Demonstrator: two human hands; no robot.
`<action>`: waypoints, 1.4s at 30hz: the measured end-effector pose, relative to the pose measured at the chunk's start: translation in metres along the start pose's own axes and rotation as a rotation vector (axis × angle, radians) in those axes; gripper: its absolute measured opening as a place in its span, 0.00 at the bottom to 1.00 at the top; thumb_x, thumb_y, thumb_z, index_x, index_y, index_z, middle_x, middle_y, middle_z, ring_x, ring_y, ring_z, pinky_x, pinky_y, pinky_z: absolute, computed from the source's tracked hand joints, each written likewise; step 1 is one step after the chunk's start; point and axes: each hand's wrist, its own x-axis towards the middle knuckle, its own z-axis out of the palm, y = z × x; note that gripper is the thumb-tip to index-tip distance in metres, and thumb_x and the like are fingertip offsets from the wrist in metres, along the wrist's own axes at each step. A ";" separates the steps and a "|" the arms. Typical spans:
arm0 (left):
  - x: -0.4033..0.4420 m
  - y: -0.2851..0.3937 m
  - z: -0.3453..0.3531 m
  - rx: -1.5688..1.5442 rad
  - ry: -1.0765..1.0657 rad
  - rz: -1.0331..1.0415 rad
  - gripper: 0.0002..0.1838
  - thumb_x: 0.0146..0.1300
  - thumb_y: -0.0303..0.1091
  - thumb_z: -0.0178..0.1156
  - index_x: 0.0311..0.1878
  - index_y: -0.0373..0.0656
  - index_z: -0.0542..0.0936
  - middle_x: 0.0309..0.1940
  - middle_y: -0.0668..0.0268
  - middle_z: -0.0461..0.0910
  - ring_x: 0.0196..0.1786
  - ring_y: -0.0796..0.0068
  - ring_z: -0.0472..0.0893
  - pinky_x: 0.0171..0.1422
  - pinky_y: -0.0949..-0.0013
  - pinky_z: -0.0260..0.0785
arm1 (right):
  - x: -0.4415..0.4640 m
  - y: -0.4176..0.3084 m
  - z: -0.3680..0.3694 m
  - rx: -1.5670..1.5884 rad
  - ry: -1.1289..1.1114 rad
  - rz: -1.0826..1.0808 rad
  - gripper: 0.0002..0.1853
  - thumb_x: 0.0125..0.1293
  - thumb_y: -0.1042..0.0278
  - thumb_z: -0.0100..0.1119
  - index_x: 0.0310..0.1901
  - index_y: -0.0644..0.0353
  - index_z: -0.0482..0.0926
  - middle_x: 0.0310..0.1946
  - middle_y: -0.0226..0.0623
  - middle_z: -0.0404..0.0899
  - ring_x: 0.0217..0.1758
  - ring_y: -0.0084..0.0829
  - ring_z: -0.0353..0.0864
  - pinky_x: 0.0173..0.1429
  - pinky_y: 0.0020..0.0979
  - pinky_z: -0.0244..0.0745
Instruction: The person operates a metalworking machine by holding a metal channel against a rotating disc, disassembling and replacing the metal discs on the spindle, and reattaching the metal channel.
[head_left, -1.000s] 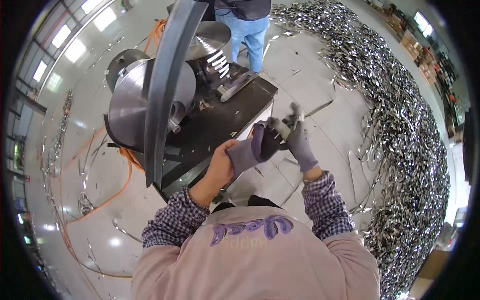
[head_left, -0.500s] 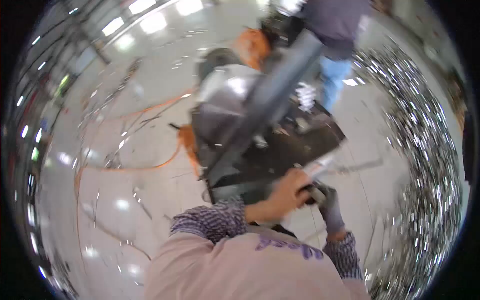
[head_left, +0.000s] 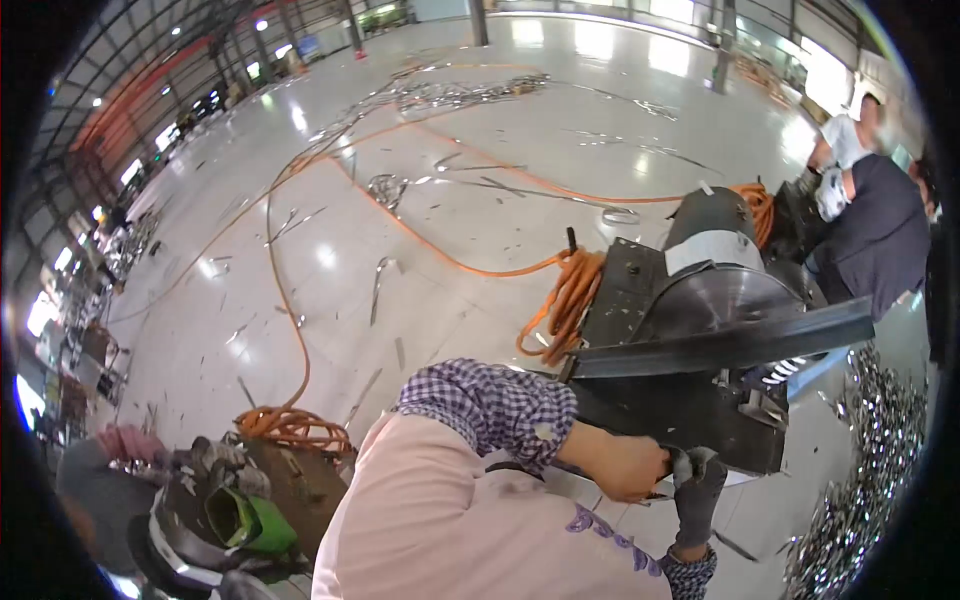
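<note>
My left hand (head_left: 628, 468) is bare, its fingers curled closed at the front of the machine table (head_left: 690, 425). Right beside its fingertips is my right hand (head_left: 697, 492), in a grey glove with its fingers bent inward. Something small and dark lies between the two hands, too hidden to name. Just beyond them, a round metal disc (head_left: 725, 300) stands on the machine behind a long dark metal bar (head_left: 730, 342).
Orange hose coils (head_left: 570, 300) hang at the machine's left side. Shiny metal strips (head_left: 860, 470) are heaped at right. A co-worker (head_left: 875, 225) bends behind the machine. Bins with a green container (head_left: 255, 520) stand lower left, near another orange coil (head_left: 295, 425).
The view has swung left, so the machine now appears farther right. The glove that partly covered my left hand is off it. Both hands remain close together.
</note>
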 end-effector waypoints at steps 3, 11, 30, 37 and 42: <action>-0.025 0.005 -0.017 -0.192 0.588 -0.141 0.14 0.53 0.33 0.55 0.40 0.33 0.78 0.41 0.53 0.76 0.44 0.57 0.75 0.46 0.62 0.69 | -0.002 0.007 0.012 0.195 0.138 0.019 0.07 0.56 0.74 0.61 0.35 0.64 0.75 0.31 0.42 0.75 0.38 0.40 0.74 0.43 0.36 0.69; -0.123 0.087 -0.203 -0.972 1.131 0.503 0.15 0.62 0.35 0.47 0.45 0.35 0.76 0.42 0.57 0.75 0.47 0.62 0.72 0.54 0.61 0.63 | 0.019 -0.032 0.022 -0.054 0.114 -0.562 0.08 0.55 0.72 0.64 0.32 0.64 0.75 0.26 0.42 0.75 0.30 0.37 0.74 0.38 0.36 0.70; -0.070 0.139 -0.193 -0.182 2.011 1.278 0.12 0.58 0.33 0.50 0.43 0.46 0.78 0.42 0.67 0.78 0.43 0.73 0.76 0.59 0.61 0.66 | -0.006 -0.051 0.014 0.319 -0.216 0.134 0.13 0.57 0.60 0.60 0.30 0.64 0.79 0.23 0.44 0.77 0.28 0.37 0.78 0.36 0.37 0.72; -0.033 0.122 -0.174 -0.512 1.850 1.089 0.11 0.57 0.35 0.52 0.42 0.45 0.77 0.40 0.65 0.77 0.42 0.71 0.76 0.56 0.61 0.66 | -0.021 -0.025 0.045 0.206 0.058 -0.139 0.10 0.56 0.64 0.64 0.33 0.61 0.78 0.23 0.41 0.75 0.28 0.40 0.74 0.35 0.38 0.68; 0.013 0.129 -0.169 -1.028 1.387 1.003 0.11 0.56 0.36 0.53 0.41 0.44 0.77 0.39 0.64 0.77 0.42 0.70 0.76 0.55 0.61 0.66 | -0.022 -0.039 0.031 0.473 -0.241 0.266 0.12 0.54 0.66 0.67 0.36 0.61 0.75 0.28 0.40 0.74 0.32 0.40 0.73 0.39 0.39 0.67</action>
